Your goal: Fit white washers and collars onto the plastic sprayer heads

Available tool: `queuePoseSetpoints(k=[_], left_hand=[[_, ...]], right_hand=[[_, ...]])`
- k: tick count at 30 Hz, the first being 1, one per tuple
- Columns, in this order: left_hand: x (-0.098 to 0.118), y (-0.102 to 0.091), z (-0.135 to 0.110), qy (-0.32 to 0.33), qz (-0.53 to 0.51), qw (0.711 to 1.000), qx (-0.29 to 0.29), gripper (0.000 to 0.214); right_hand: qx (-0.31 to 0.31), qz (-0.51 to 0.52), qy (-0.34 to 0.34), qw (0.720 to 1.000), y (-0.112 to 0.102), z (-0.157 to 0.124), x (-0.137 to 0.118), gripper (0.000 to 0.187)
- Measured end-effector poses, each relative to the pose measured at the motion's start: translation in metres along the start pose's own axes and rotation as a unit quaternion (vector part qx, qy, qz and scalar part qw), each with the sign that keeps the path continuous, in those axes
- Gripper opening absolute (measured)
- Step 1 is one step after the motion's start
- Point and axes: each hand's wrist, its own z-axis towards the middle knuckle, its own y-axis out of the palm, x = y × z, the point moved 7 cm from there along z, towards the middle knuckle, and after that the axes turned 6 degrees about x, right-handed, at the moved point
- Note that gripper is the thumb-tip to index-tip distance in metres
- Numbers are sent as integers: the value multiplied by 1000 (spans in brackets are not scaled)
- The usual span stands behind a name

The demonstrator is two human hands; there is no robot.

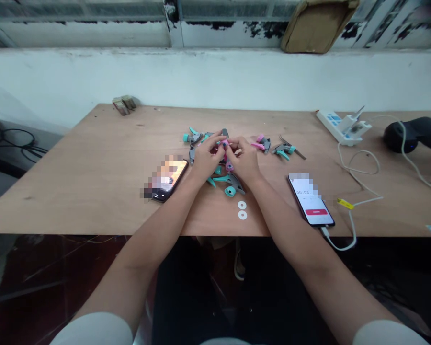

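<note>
Near the middle of the table, my left hand and my right hand meet with bent fingers around a pink and grey trigger sprayer head. Its grey end pokes out above the fingertips and a pink ring shows below them; the fingers cover the rest. Just below my hands lies a grey and teal sprayer head. More teal and grey sprayer heads are partly hidden behind my left hand. To the right of my right hand are a pink and grey one and a teal and grey one.
Two white washers lie near the front edge. One phone rests left of my forearms, another phone on the right with its cable plugged in. Tweezers, a power strip and a black device are farther right.
</note>
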Motion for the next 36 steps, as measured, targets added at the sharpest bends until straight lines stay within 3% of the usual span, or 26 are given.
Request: queuePoseSetpoints(k=[14,25,31,36], left_hand=[[5,0,2,74,26,997,7,27],[4,2,4,55,31,998,-4,29],[-3,2,3,34,28,999,16,26],[-9,-4,7,5,12,999,43,26]], right_hand=[[26,-26,30,999,-5,1,-1,24],[26,-41,42,998,-4,1,6,30],[-3,-27,39,999,1,0,2,29],[9,-91,33,995,-21,11,9,30]])
